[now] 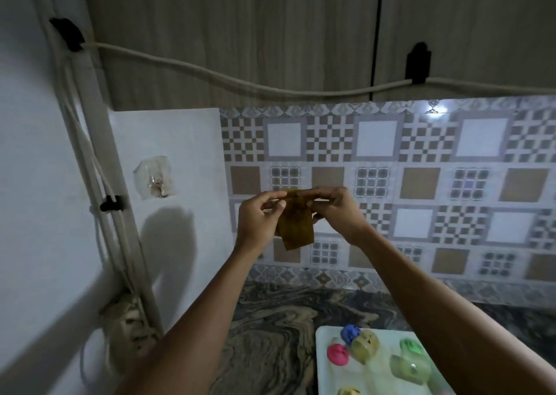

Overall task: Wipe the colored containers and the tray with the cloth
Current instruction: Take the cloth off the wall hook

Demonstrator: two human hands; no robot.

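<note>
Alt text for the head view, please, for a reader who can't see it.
Both hands, left hand and right hand, hold up a brown cloth before a tiled wall. Below, colored containers sit on a white tray.

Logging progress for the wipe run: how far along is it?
Nothing looks wiped yet. Left hand and right hand hold the brown cloth up, apparently folding it. The containers on the white tray sit untouched; all wiping remains.

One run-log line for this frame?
left hand + right hand: holding cloth raised | containers on tray | wiping: not started
</note>
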